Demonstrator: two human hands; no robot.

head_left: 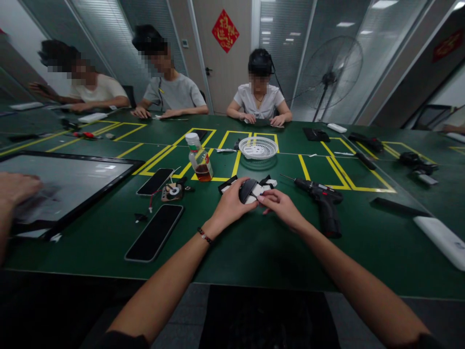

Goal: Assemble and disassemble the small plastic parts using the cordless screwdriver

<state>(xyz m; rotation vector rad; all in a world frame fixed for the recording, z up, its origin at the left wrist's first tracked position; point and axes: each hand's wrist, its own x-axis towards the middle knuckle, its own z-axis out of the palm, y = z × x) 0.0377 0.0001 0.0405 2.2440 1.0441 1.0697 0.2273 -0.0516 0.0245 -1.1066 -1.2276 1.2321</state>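
A rounded black-and-white plastic part point(249, 190) is held just above the green table, in front of me. My left hand point(228, 206) wraps round its left side, thumb along the near edge. Fingers of my right hand point(282, 205) pinch its right edge; the exact contact is partly hidden. Behind my hands, small black and white pieces point(268, 181) show, and I cannot tell whether they are joined to the part. Right of my right hand, a black cordless drill point(321, 196) lies on its side, its bit pointing left.
Left of my hands are a large phone point(154, 233), a smaller phone point(155, 182) and a small wired motor point(173, 192). A bottle point(202, 167) and white basket point(257, 148) stand beyond. Another person's hand point(20, 188) is over a framed panel point(83, 182). Several people sit around.
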